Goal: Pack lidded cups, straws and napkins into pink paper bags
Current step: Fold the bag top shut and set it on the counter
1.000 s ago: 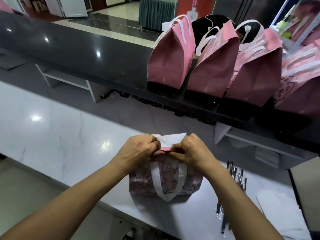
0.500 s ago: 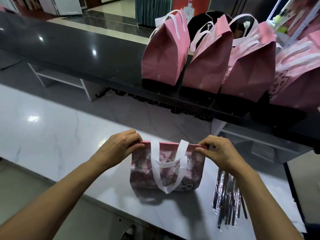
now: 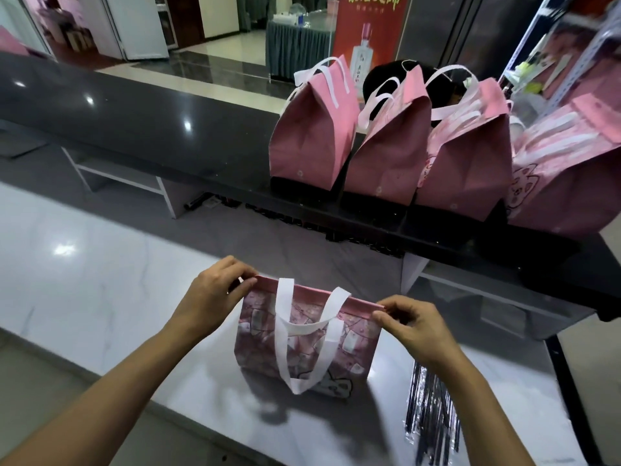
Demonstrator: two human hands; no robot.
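Pink bag (image 3: pixel 304 338) top now folded shut, left hand (image 3: pixel 215 294) and right hand (image 3: pixel 411 322) pinching its corners.

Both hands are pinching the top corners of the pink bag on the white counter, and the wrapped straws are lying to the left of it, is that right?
Not quite. The head view shows the wrapped straws lying right of the pink bag, not left. The left hand and right hand do pinch its top corners on the white counter.

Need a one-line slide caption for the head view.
Both hands pinch the pink bag's folded top on the white counter.
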